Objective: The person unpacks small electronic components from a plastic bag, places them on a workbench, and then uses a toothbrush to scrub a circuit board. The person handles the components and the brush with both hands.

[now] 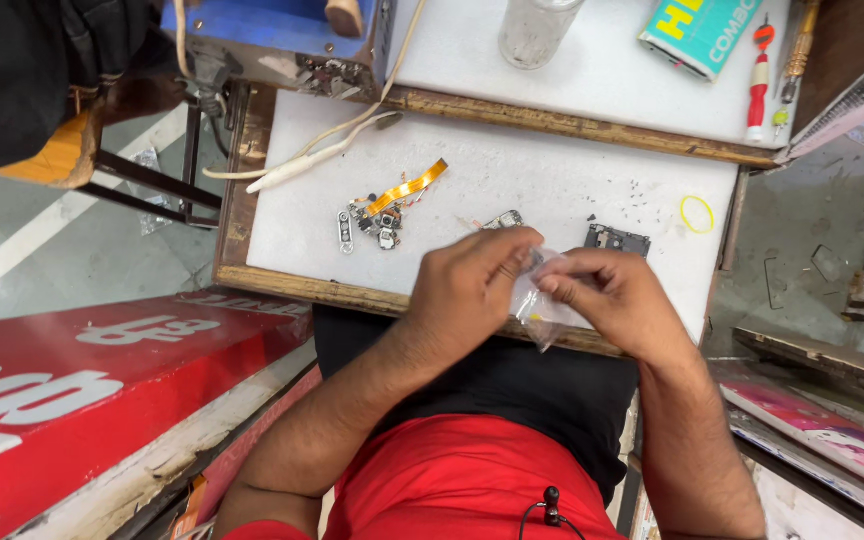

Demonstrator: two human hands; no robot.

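A small clear plastic bag (535, 312) hangs between both hands over the front edge of a white work board (512, 170). My left hand (470, 288) pinches its top from the left, and my right hand (612, 293) pinches it from the right. What lies inside the bag I cannot make out. Just beyond my fingers lie a small dark circuit part (617, 239) and another small part (503, 219). A heap of tiny phone parts (377, 224) with an orange flex ribbon (407, 187) lies to the left on the board.
A yellow rubber band (697, 214) lies at the board's right. White cables (312, 155) cross its back left corner. On the rear shelf stand a clear glass (537, 30), a teal box (697, 32) and a red-handled screwdriver (758, 85). A red sign board (82, 385) lies at lower left.
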